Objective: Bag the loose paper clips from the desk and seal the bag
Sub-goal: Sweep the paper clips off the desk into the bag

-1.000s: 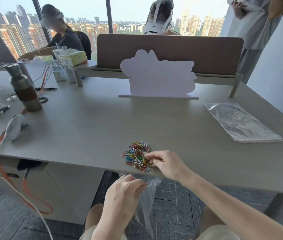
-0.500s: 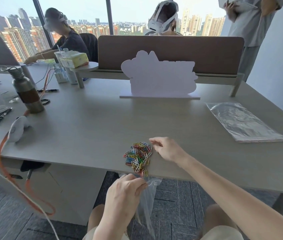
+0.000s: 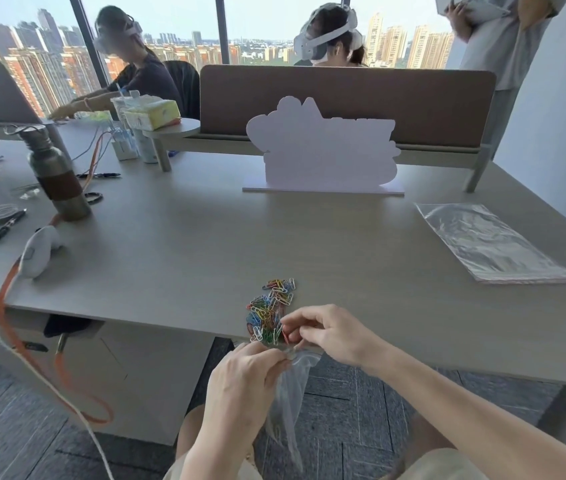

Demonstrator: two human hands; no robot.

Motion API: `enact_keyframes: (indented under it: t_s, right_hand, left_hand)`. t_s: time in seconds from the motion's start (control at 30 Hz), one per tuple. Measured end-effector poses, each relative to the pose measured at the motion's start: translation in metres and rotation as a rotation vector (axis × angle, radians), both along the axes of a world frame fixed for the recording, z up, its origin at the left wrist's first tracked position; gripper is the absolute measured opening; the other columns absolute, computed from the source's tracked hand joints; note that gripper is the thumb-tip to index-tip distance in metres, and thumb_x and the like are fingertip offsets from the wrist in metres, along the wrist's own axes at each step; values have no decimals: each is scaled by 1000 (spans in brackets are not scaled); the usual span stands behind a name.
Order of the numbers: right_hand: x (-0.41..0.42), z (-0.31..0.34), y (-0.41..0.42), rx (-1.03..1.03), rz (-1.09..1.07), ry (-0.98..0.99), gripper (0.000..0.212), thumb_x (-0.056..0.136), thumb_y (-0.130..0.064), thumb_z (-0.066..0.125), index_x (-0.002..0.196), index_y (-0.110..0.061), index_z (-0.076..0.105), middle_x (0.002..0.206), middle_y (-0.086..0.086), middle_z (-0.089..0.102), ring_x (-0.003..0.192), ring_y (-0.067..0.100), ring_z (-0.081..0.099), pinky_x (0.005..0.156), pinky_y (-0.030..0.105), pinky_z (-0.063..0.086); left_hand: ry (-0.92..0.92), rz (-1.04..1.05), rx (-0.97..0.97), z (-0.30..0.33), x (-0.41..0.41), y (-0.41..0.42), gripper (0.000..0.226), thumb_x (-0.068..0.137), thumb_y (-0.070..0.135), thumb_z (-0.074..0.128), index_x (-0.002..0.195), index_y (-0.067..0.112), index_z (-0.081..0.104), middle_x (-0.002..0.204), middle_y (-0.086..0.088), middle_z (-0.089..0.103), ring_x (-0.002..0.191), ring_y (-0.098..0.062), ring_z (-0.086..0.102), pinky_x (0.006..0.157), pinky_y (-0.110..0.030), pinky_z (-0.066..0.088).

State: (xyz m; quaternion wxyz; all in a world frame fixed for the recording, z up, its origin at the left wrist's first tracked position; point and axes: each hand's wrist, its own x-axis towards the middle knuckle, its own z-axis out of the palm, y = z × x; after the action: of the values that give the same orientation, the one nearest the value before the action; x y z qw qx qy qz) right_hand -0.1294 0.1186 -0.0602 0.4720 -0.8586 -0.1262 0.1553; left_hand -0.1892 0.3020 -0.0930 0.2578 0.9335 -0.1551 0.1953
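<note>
Coloured paper clips (image 3: 269, 311) now dragged to edge by right hand (image 3: 326, 332).

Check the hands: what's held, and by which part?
Left hand pinches the clear bag at its mouth. Right hand pinches paper clips at the pile's near edge.

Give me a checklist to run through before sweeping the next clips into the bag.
1. Clear plastic bag held below the grey desk's edge: ok.
2. Left hand grip on the bag's rim: ok.
3. Bag mouth open: cannot tell.
4. Right hand at the pile of coloured paper clips: ok.
5. Pile near the edge above the bag: ok.
6. Clips all bagged: not ok, many on the desk.
</note>
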Motion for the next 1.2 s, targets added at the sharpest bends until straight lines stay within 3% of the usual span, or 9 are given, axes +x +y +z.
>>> enact_keyframes:
  t_s: [0.2,0.3,0.47,0.6,0.77,0.87,0.97,1.1,1.2]
  right_hand:
    - [45,5,-8,-13,-188,-144,32,99,5,45,118,-4,69,109,12,73,96,27,70,92,39,57]
    - [71,5,-2,-218,-123,-209,39,101,-4,45,136,-13,58,135,5,62,104,19,64,95,30,50]
    - [78,3,11,-361,44,-234,43,100,-4,46,140,-16,55,137,6,60,110,14,55,95,23,41]
    - [55,1,11,-295,67,-218,38,99,-5,49,133,-19,62,131,1,65,118,15,59,103,26,44]
    - [24,-1,12,-156,92,-151,38,99,-1,49,128,-18,66,116,-4,69,105,5,62,93,11,46]
    - [14,-4,15,-35,94,-31,36,99,2,47,123,-15,68,99,-8,69,90,2,65,94,18,53]
    - [11,-6,14,47,103,10,33,99,4,46,117,-9,70,99,1,73,91,7,69,97,29,55]
    - [22,2,7,165,30,47,29,98,8,46,107,-1,72,102,16,74,87,16,70,83,26,58]
    - [45,4,5,162,-125,-23,28,98,9,45,107,2,70,96,13,71,84,19,66,77,23,58]
  left_hand:
    - [0,19,-2,-4,-1,3,11,73,29,80,71,29,70,66,14,61,59,-10,57,46,-26,44]
    - [4,13,-3,-6,-2,3,9,75,31,78,72,29,70,66,14,60,59,-11,57,46,-27,45]
    - [6,20,-8,-6,-3,7,8,75,32,78,73,30,70,66,15,60,60,-9,56,47,-27,46]
    - [1,33,-11,-4,-4,9,8,74,31,78,73,29,71,68,15,62,61,-11,57,48,-28,47]
    - [4,56,-2,-2,-4,10,8,75,30,78,75,29,71,70,14,63,64,-11,57,49,-29,47]
    - [2,65,1,-1,-5,11,8,74,31,78,76,30,71,69,14,62,63,-12,57,48,-28,46]
    - [-1,69,3,-1,-4,12,8,74,32,79,76,30,71,69,13,62,63,-12,57,49,-29,47]
    - [1,66,-7,-1,-5,12,8,73,33,79,74,29,72,69,14,63,63,-10,58,49,-26,46]
    - [9,63,-9,-1,-6,12,8,72,30,80,73,30,72,70,16,64,62,-7,57,50,-21,42]
